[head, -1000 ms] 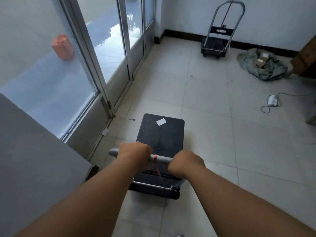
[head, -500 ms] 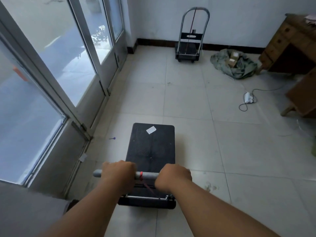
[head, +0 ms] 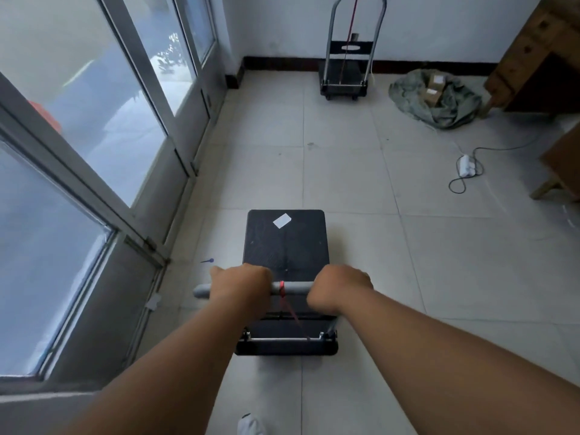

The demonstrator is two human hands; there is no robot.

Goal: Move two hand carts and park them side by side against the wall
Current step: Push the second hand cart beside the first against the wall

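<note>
A black flat hand cart [head: 286,246] with a white label on its deck stands on the tiled floor right in front of me. My left hand [head: 241,287] and my right hand [head: 338,288] both grip its grey handle bar [head: 293,288], a red cord tied between them. A second hand cart [head: 344,75] with an upright metal handle stands at the far white wall [head: 439,26], straight ahead.
Glass doors with grey frames [head: 131,158] run along the left. A crumpled green cloth holding small boxes [head: 434,98] lies right of the far cart. A white power strip with cable [head: 466,166] lies on the floor. Wooden furniture [head: 539,54] fills the right side.
The view has swung left and the cart has rolled forward along the glass doors. The far cart now lies straight ahead and closer. Both hands kept hold of the handle.
</note>
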